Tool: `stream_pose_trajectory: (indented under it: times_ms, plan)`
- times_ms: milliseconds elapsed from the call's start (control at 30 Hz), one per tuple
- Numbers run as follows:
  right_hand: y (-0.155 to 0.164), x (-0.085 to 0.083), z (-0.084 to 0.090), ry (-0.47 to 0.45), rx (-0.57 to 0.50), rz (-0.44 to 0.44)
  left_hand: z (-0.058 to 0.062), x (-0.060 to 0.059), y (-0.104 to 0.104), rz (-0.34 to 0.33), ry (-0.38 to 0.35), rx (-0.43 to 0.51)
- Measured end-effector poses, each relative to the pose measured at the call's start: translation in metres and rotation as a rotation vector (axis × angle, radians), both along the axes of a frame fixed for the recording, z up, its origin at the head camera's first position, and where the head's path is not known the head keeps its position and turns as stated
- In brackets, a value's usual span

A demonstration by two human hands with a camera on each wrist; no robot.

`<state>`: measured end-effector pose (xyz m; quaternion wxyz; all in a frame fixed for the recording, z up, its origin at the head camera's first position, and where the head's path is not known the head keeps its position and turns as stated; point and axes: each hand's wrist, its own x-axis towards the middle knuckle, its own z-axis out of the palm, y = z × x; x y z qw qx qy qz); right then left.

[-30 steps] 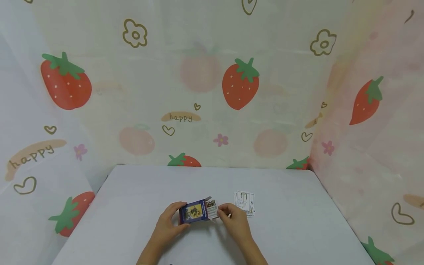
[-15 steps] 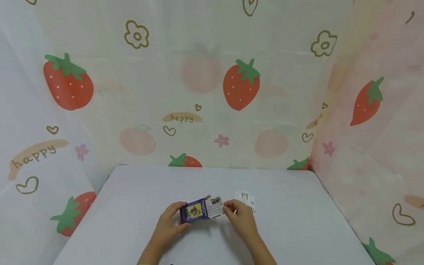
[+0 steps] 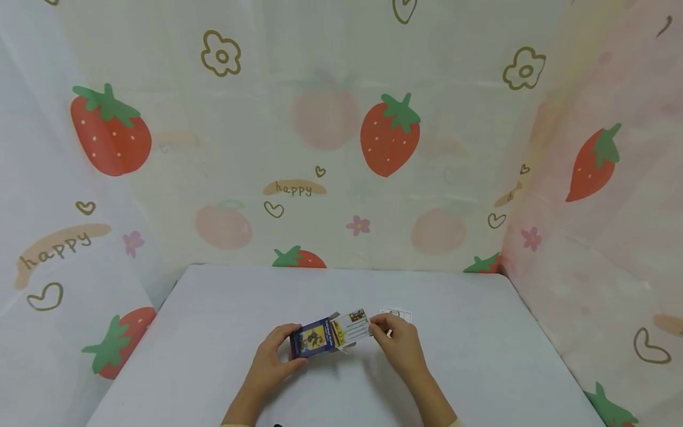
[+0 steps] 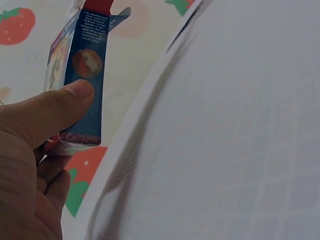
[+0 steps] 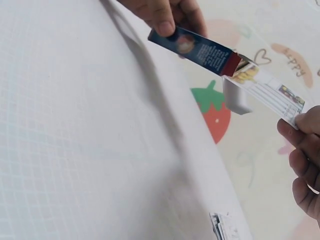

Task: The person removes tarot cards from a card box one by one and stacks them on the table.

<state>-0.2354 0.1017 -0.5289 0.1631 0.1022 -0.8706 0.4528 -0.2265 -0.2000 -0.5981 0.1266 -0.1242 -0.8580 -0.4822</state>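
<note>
My left hand [image 3: 269, 363] grips the closed end of a blue card box [image 3: 313, 338] with a yellow picture on its front, held above the table. In the left wrist view, the thumb presses the narrow side of the box [image 4: 87, 55]. From its open right end sticks a white card [image 3: 351, 328] with lines of print and small coloured pictures. Thumb and fingers of my right hand [image 3: 401, 347] pinch the card's outer end, as the right wrist view also shows on the card [image 5: 272, 95]. The card's inner end is hidden in the box.
A small pile of cards [image 3: 402, 313] lies on the white table [image 3: 240, 308], partly hidden behind my right hand. Strawberry-patterned cloth [image 3: 331, 154] rises behind the table and along both sides. A flap [image 5: 236, 97] hangs off the box's open end.
My right hand has moved right and slightly up, drawing the card much farther out of the box. My left hand and the box have stayed nearly still. More of the pile is now covered.
</note>
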Motion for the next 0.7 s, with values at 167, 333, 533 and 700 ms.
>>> stream_pose_trajectory:
  times_ms: [167,333,533,700]
  plan:
    - [0.002,0.0,0.006,0.002,0.009,-0.002,0.0,0.0,0.0,0.007,0.002,0.004]
    - [0.005,0.0,0.008,-0.014,0.019,-0.013,0.001,0.001,0.0,0.004,0.013,0.012]
    - [0.009,-0.003,0.009,-0.011,0.031,-0.024,0.001,0.001,-0.001,0.001,0.035,0.007]
    - [0.012,-0.002,0.013,-0.009,0.035,-0.027,-0.001,0.0,-0.001,0.002,0.05,0.018]
